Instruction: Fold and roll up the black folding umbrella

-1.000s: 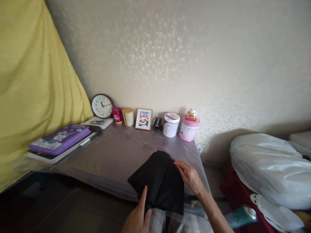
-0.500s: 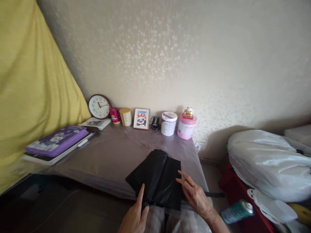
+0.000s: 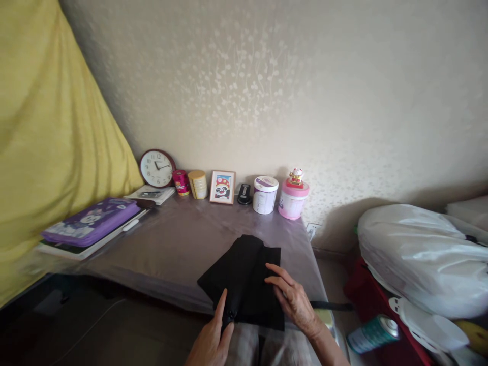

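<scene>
A black folding umbrella (image 3: 244,279), closed but with loose fabric panels fanned out, lies across the front edge of the table. My left hand (image 3: 211,333) grips its near end, where the panels gather, with thumb and index finger closed around it. On the right-hand panel rests my right hand (image 3: 292,297), its fingers stretched out and apart against the fabric. The thumb of that hand is mostly hidden. A dark strip (image 3: 331,305) shows to the right of that hand; what it belongs to is unclear.
Along the wall stand a clock (image 3: 157,168), a picture frame (image 3: 222,187), a white tub (image 3: 265,195) and a pink tub (image 3: 293,200). A purple case (image 3: 91,221) lies left. Right of the table are a spray can (image 3: 372,334) and a white bag (image 3: 415,259).
My right hand has slid left from the panel's outer edge onto the fabric, and that panel has shifted slightly. My left hand keeps its grip in the same place.
</scene>
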Tool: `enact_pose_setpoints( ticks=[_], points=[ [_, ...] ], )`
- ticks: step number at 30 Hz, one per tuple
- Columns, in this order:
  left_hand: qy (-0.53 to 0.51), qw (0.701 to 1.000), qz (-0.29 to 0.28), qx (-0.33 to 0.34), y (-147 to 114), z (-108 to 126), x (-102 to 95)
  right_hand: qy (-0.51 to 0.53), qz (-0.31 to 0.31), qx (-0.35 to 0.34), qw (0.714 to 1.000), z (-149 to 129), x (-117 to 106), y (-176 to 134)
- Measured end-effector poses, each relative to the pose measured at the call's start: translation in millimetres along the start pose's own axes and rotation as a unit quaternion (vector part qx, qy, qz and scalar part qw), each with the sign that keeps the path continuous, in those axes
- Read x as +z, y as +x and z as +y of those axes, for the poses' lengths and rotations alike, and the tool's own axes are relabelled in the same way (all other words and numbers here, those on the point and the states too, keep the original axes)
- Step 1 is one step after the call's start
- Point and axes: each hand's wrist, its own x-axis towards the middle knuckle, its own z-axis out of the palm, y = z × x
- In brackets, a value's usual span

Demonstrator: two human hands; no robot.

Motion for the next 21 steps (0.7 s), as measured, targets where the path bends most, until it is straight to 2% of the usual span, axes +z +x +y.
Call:
enact_pose_setpoints(
  ticks=[5, 10, 14, 17, 21],
  points=[
    [-0.044, 0.999, -0.020, -0.009, -2, 5, -4.3, 0.008, 0.039, -0.018, 0.999, -7, 8, 34],
    [-0.061, 0.997, -0.037, -0.019, -3, 17, -13.4, 0.013, 0.075, -0.049, 0.996, -13, 28, 68],
    [-0.002, 0.999, -0.034, 0.005, 0, 16, -11.2, 0.005, 0.070, -0.064, 0.995, -14, 49, 83],
    [0.064, 0.998, -0.010, 0.024, 2, 12, -1.9, -0.011, 0.049, -0.064, 0.997, -13, 64, 85],
    [0.122, 0.992, -0.011, 0.037, 3, 9, 7.9, -0.043, 0.021, -0.063, 0.997, -12, 77, 85]
  ],
)
